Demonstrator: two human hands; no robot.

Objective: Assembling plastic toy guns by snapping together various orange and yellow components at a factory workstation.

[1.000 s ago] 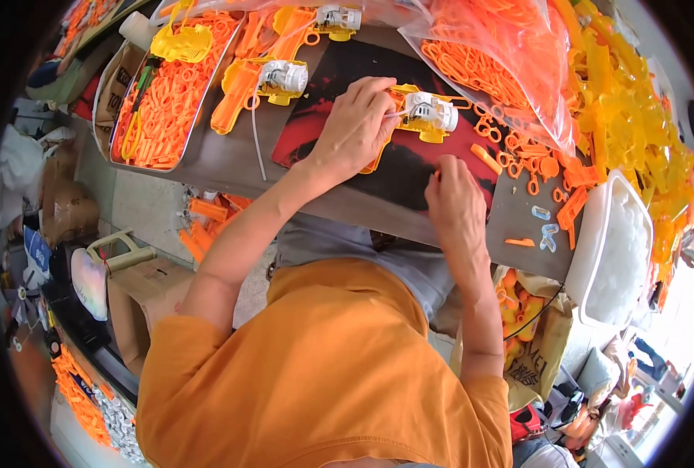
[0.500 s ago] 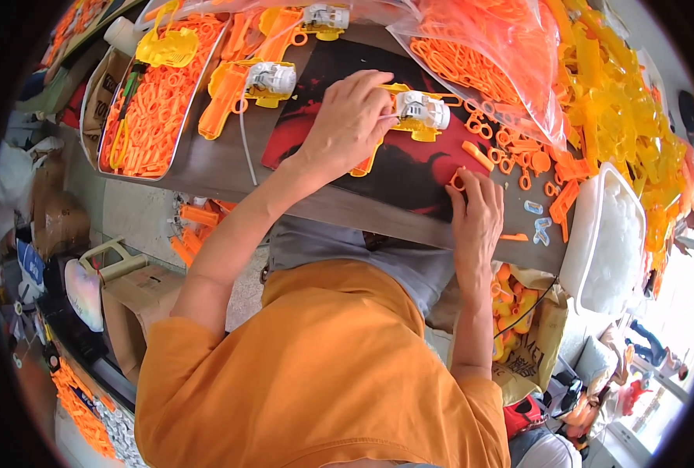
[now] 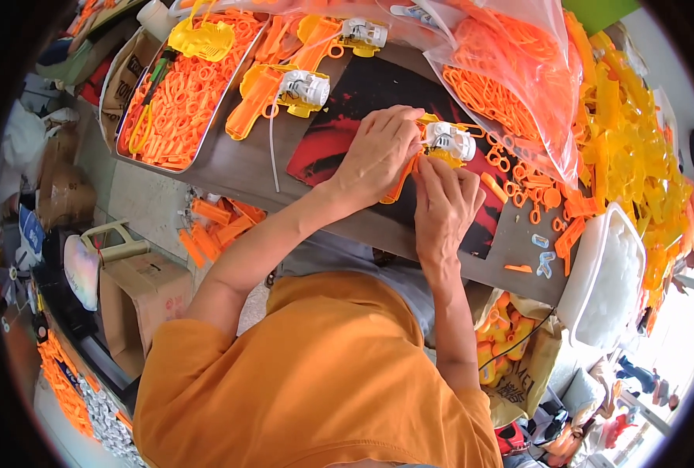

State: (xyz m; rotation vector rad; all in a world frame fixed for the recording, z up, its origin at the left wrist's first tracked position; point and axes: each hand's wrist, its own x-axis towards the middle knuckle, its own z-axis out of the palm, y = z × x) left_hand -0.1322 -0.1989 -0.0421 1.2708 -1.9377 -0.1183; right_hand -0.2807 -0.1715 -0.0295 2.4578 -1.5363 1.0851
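Note:
A half-built toy gun (image 3: 427,162), orange and yellow with a white mechanism (image 3: 452,141) at its front end, lies on the black and red mat (image 3: 339,132). My left hand (image 3: 380,152) is closed round its rear part, covering much of the orange handle. Pinched fingers of my right hand (image 3: 445,204) meet the gun's underside, close to the left fingertips. The small orange ring piece they took up is hidden behind the fingers now. Two similar toy guns, one orange and yellow (image 3: 255,101) and another farther back (image 3: 314,48), lie to the left.
A tray of small orange parts (image 3: 207,105) stands at the left, with a yellow shell (image 3: 200,39) on it. Clear bags of orange parts (image 3: 495,70) lie at the back. Loose orange rings (image 3: 536,214) and a white tub (image 3: 606,273) are at the right, near piled yellow shells (image 3: 628,125).
My right hand has moved left and up from the mat to the toy gun, and the orange ring has left its spot. My left hand has shifted its hold on the gun. The view has shifted.

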